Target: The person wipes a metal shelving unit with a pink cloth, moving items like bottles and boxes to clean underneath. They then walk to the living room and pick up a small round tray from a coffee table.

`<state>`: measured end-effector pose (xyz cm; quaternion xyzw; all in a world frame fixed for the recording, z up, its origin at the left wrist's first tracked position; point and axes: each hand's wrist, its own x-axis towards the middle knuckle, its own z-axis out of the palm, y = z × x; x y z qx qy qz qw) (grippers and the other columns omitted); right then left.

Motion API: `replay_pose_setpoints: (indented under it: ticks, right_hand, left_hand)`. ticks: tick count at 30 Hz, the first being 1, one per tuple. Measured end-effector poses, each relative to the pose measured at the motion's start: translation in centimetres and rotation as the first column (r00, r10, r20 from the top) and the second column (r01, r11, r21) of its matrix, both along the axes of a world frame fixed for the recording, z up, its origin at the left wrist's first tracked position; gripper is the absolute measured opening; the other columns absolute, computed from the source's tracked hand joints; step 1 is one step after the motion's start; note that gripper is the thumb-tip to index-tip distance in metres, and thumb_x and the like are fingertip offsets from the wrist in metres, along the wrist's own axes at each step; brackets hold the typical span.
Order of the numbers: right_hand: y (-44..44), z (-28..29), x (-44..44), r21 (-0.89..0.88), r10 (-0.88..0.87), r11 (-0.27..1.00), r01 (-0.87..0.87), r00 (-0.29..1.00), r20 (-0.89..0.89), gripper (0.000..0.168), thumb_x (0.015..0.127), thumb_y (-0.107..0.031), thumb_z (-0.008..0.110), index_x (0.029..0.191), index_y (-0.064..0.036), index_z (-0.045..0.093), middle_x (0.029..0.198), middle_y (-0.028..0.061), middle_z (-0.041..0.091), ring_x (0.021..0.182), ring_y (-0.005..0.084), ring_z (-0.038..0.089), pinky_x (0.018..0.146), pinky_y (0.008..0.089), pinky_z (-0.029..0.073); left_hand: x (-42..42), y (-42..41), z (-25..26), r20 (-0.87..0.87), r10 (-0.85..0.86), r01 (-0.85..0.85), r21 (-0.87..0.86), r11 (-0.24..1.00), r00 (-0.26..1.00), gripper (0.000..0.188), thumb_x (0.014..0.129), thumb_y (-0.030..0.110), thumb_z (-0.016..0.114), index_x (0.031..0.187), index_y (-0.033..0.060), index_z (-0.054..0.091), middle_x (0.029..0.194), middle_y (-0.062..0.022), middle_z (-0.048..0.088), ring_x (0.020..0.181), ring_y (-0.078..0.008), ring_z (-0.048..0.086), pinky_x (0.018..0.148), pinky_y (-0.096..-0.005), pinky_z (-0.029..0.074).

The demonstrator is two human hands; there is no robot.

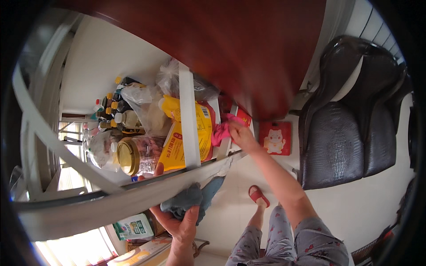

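Observation:
My left hand [179, 224] holds a bunched grey-blue cloth [184, 201] at the long white rail [109, 206] of a rack. Fingertips of that hand show over the rail's far side, near a clear plastic jar with a gold lid [128, 156]. My right hand [243, 134] has hold of a crumpled pink cloth [221, 133]. It is over the rack's lower part, beside a white crossbar and a yellow printed bag [186, 136]. The fingers are partly hidden by the cloth.
Several dark bottles with coloured caps [114, 106] and clear plastic bags [144, 99] stand behind the rail. A dark red panel [233, 43] spans the top. Two dark leather-like seats [336, 143] are on the right. A red box with a cat picture [275, 138] is near them.

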<state>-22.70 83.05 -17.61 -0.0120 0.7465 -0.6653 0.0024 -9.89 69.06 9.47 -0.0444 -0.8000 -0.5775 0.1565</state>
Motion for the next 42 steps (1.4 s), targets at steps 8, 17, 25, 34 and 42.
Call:
replay_pose_setpoints:
  ticks: [8, 17, 25, 34, 42]
  right_hand:
    - [-0.5, -5.4, -11.7, 0.689, 0.205, 0.590, -0.421, 0.904, 0.376, 0.034, 0.091, -0.017, 0.053, 0.122, -0.006, 0.064, 0.124, 0.0189, 0.063, 0.115, 0.0330, 0.061, 0.095, 0.0407, 0.049]
    - [-4.7, -5.2, -18.4, 0.784, 0.120, 0.442, -0.436, 0.895, 0.430, 0.043, 0.092, -0.019, 0.055, 0.134, -0.013, 0.058, 0.143, 0.0093, 0.052, 0.131, 0.0264, 0.050, 0.106, 0.0420, 0.038]
    - [-3.6, -12.4, -22.4, 0.719, -0.011, 0.621, -0.313, 0.913, 0.407, 0.045, 0.092, -0.019, 0.054, 0.136, -0.011, 0.055, 0.145, 0.0099, 0.049, 0.133, 0.0265, 0.048, 0.108, 0.0436, 0.036]
    - [-5.2, -9.1, -19.4, 0.664, 0.044, 0.697, -0.272, 0.940, 0.339, 0.046, 0.093, -0.019, 0.053, 0.139, -0.010, 0.053, 0.147, 0.0106, 0.047, 0.135, 0.0266, 0.045, 0.110, 0.0454, 0.034]
    - [-1.4, -1.4, -11.9, 0.617, 0.303, 0.514, -0.596, 0.799, 0.519, 0.051, 0.085, -0.013, 0.056, 0.135, -0.002, 0.053, 0.136, 0.0224, 0.053, 0.127, 0.0322, 0.052, 0.100, 0.0456, 0.045]
  left_hand:
    - [-2.0, -1.1, -1.2, 0.034, -0.026, 0.015, 0.296, 0.955, 0.999, 0.082, 0.092, 0.035, 0.062, 0.154, 0.0133, 0.012, 0.138, -0.0240, 0.045, 0.122, -0.0285, 0.053, 0.105, -0.0436, 0.045]
    - [-2.4, -2.0, -0.4, 0.034, 0.042, -0.048, 0.201, 0.978, 0.999, 0.073, 0.097, 0.030, 0.056, 0.154, 0.0179, 0.012, 0.133, -0.0216, 0.049, 0.121, -0.0280, 0.053, 0.104, -0.0443, 0.045]
    - [-2.7, -0.9, -1.2, -0.005, 0.110, -0.111, -0.018, 0.994, 0.994, 0.073, 0.097, 0.031, 0.056, 0.154, 0.0187, 0.012, 0.130, -0.0201, 0.050, 0.117, -0.0273, 0.054, 0.103, -0.0451, 0.044]
    - [-2.2, -0.3, -1.4, -0.061, 0.148, -0.156, -0.161, 0.974, 0.987, 0.072, 0.097, 0.032, 0.056, 0.153, 0.0197, 0.012, 0.127, -0.0183, 0.052, 0.114, -0.0265, 0.054, 0.101, -0.0459, 0.044]
    - [-1.7, -0.4, -0.3, -0.031, -0.069, 0.057, -0.289, 0.956, 0.997, 0.094, 0.083, 0.006, 0.068, 0.154, 0.0070, 0.007, 0.137, -0.0160, 0.044, 0.124, -0.0236, 0.046, 0.107, -0.0377, 0.035]
